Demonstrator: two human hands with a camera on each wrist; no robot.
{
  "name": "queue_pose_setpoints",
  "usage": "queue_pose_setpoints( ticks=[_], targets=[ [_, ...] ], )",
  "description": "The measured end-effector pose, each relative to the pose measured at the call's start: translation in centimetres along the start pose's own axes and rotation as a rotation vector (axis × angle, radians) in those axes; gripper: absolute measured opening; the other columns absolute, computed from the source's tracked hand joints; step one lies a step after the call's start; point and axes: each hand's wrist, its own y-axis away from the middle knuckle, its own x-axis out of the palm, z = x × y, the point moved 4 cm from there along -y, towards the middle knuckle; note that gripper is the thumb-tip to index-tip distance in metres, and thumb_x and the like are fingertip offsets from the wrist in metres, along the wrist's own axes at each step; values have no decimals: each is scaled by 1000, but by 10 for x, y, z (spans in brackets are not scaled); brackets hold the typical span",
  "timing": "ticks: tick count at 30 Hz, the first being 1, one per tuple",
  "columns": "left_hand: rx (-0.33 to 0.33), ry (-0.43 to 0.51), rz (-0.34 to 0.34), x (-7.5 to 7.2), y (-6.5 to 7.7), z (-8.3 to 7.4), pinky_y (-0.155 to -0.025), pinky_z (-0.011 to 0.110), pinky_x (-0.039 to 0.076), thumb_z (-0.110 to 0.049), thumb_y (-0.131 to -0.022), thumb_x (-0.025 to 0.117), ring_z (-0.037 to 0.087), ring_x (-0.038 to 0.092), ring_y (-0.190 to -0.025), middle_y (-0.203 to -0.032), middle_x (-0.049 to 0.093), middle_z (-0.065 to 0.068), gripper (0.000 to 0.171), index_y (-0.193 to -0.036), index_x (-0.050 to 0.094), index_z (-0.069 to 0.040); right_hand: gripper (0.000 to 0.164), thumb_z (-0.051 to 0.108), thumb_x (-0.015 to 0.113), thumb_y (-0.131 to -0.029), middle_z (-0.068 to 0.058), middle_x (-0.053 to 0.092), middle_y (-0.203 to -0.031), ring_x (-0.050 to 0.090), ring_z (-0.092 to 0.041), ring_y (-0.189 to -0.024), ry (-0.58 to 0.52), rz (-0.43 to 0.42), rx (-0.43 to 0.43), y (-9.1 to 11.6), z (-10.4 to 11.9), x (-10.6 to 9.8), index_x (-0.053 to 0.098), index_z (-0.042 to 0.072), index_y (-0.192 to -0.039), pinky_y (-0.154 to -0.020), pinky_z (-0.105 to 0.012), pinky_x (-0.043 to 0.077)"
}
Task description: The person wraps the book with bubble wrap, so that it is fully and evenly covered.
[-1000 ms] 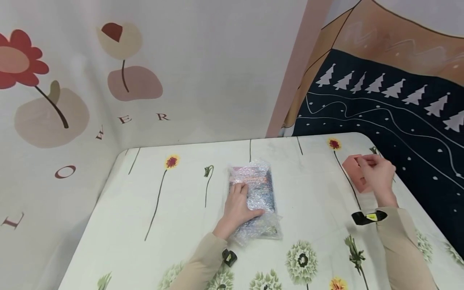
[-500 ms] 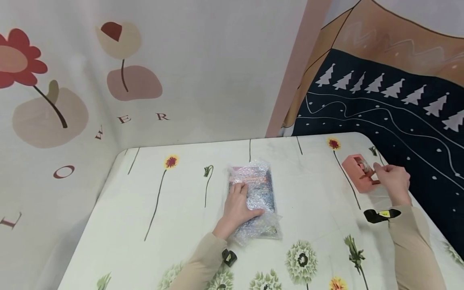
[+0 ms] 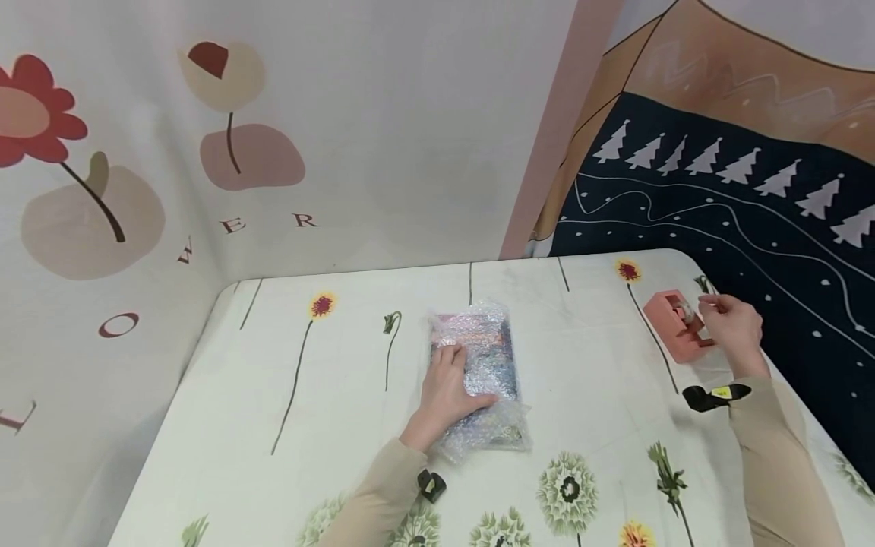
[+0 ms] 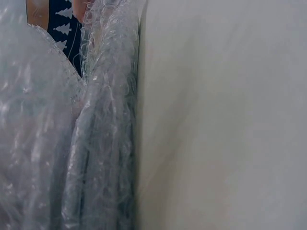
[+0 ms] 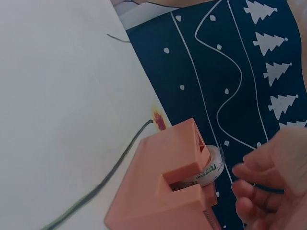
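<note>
A flat parcel (image 3: 488, 357) with a colourful cover, wrapped in bubble wrap, lies on the table. My left hand (image 3: 444, 399) rests on it with fingers spread and thumb out to the right. In the left wrist view the bubble wrap (image 4: 103, 143) stands along the parcel's edge. At the right, a pink tape dispenser (image 3: 673, 327) holds a roll of clear tape (image 5: 208, 167). Thumb and fingers of my right hand (image 3: 733, 327) are bent close together just right of the roll. I cannot tell whether a strip of clear tape is between them.
A white floral tablecloth (image 3: 588, 365) covers the table. Its right edge runs close beside the dispenser, with a dark tree-patterned cloth (image 3: 738, 213) beyond. A pale curtain with flower prints (image 3: 410, 137) hangs behind the table.
My right hand has moved off the dispenser to the right, uncovering the tape roll, then a little up and back left. The left hand and parcel have stayed put.
</note>
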Motion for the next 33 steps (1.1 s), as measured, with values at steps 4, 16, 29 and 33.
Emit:
queue_pose_setpoints(
  ticks=[4,16,29,33],
  targets=[
    [-3,-4,3,0,0,0,-98,37,40,-57,-64,78,30,43,-114,-123,49,18,93,-125,52,8,54,40,42,-95,-8,59,-94,48,-22,-86,-74,161,1,15,35,-11,51,0,-130,-61,-36,42],
    [-1,-15,7,0,0,0,-100,36,38,-57,-65,77,30,43,-115,-124,49,18,92,-126,52,8,63,52,51,-89,-11,57,-101,52,-25,-84,-128,260,55,-2,18,4,50,1,-127,-70,-44,40],
    [-4,-1,8,-1,1,0,-99,36,39,-56,-66,77,29,42,-114,-123,49,18,91,-125,52,7,45,44,55,-91,-7,62,-94,56,-16,-73,-112,190,-23,-25,-11,15,59,6,-114,-77,-46,40],
    [0,-1,4,-2,1,0,-98,36,39,-55,-65,78,29,43,-114,-122,50,18,90,-125,53,7,44,42,56,-92,3,63,-85,55,-12,-72,-157,188,-3,-20,-9,12,59,3,-112,-81,-48,38]
  ],
)
